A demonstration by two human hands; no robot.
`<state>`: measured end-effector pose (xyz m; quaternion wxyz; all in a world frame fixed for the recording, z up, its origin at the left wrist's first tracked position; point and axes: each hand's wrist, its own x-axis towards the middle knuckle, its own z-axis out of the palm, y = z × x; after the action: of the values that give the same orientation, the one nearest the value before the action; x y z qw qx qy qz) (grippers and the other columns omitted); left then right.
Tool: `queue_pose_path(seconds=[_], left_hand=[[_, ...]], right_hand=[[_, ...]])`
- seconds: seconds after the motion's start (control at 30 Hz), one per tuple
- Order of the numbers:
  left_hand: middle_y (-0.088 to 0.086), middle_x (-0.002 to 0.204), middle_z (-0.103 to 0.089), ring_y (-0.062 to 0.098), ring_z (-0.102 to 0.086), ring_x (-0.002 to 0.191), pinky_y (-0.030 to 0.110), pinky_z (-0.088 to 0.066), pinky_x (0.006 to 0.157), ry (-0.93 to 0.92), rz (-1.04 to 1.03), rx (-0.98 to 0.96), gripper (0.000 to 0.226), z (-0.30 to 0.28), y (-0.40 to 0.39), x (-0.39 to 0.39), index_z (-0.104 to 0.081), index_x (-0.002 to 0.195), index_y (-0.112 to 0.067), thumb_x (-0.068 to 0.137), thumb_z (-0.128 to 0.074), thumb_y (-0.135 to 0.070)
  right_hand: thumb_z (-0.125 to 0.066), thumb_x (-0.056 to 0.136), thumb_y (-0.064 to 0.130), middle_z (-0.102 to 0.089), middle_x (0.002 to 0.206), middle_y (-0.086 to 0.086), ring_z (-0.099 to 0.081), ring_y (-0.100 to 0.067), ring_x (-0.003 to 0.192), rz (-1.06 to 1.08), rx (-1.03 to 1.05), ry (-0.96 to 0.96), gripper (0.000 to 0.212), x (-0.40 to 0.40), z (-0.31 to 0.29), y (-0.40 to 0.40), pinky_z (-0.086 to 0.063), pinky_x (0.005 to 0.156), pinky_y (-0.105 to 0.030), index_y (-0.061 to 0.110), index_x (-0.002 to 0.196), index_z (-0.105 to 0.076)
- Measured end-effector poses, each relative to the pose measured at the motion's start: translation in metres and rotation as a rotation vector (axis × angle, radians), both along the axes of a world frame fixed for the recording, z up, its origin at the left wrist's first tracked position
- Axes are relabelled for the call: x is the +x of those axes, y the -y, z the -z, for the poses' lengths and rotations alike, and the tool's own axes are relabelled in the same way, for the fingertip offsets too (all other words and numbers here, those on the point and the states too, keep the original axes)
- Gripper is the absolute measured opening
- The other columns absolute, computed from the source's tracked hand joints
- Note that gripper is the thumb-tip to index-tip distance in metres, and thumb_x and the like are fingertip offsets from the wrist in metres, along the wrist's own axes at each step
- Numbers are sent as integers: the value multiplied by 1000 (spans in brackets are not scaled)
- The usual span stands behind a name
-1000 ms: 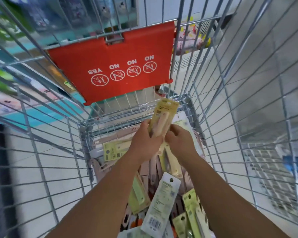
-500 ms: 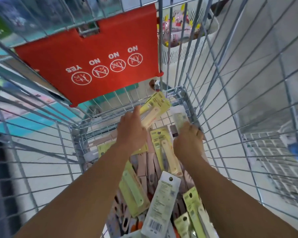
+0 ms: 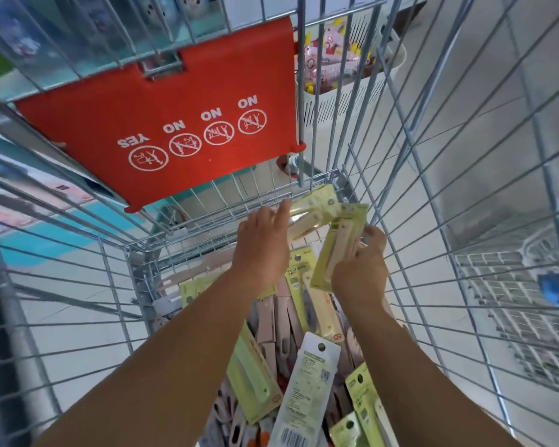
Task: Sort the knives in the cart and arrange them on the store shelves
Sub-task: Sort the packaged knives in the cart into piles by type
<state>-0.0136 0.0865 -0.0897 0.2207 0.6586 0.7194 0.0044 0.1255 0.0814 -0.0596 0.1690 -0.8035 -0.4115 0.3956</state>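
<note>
Pale tiled shop floor shows through the wire shopping cart, which holds a heap of packaged knives.

At the cart's far end, the left hand holds a yellow-carded knife pack by its near end, fingers hidden behind it. The right hand pinches another yellow-carded pack, tilted upright. A red child-seat flap hangs on the far wall.

Yellow-carded knife packs heaped in the wire cart — two cream-handled ones raised, tilted.
</note>
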Motion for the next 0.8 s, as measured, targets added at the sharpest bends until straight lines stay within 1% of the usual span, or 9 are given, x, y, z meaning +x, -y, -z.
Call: queue_pose_path(seconds=[0.1,0.17,0.23,0.33,0.4,0.47,0.6,0.7,0.8], left_hand=[[11,126,-40,28,-39,116,38,-34,98,-5,10,27,77,7,-14,8,-10,149,-20,88,-56,-9],[13,138,-31,31,-32,127,39,-30,106,-3,41,61,80,7,-19,8,-9,150,-21,89,-59,-13],[14,150,-18,34,-18,137,42,-17,114,-38,91,77,85,9,-16,1,-5,152,-25,89,-62,-17],[7,153,-23,32,-20,138,43,-17,114,-78,118,183,78,10,-1,-12,-22,149,-30,85,-60,-7],[5,155,-21,30,-17,141,44,-15,114,-99,221,113,64,10,10,-19,-28,148,-27,90,-51,-9],[3,160,-4,25,-5,146,44,-8,116,-132,295,-17,66,11,16,-25,-18,151,-26,93,-43,-7],[1,160,8,22,6,147,45,-6,119,-121,259,-47,78,8,20,-30,-2,152,-24,90,-43,-1],[3,160,-6,23,-6,147,41,-11,119,-49,115,-19,71,5,34,-33,-13,152,-21,92,-47,-5],[3,158,-13,23,-11,145,39,-12,118,16,-64,-56,66,4,60,-39,-18,150,-21,94,-51,-16]], right_hand=[[-38,89,-8,-59,80,-4,-54,-11,61,66,12,-53,48,-5,4,1,-42,45,-28,20,127,-40],[-40,91,-4,-52,75,3,-51,-8,61,50,17,-57,38,-9,7,3,-41,49,-27,17,122,-44],[-42,92,0,-50,78,6,-51,-10,65,69,58,-80,28,-15,7,2,-40,55,-25,13,116,-47],[-42,92,-2,-47,78,12,-49,-4,65,169,76,-163,25,-24,8,-2,-45,59,-29,17,108,-45],[-43,91,-3,-50,82,6,-51,-10,67,241,65,-223,28,-30,10,-6,-46,62,-31,18,110,-43],[-43,92,-2,-54,87,1,-55,-18,73,244,14,-263,31,-37,16,-10,-49,66,-34,17,116,-44],[-43,82,-1,-59,106,-10,-61,-31,99,-71,-111,-153,49,-46,32,-16,-54,82,-48,17,127,-50],[-45,84,2,-57,111,-13,-59,-33,104,-256,-160,-39,51,-38,33,-13,-54,83,-45,19,132,-51],[-51,88,13,-53,129,-14,-53,-33,112,-463,-162,119,48,-26,34,3,-46,95,-42,16,136,-48]])
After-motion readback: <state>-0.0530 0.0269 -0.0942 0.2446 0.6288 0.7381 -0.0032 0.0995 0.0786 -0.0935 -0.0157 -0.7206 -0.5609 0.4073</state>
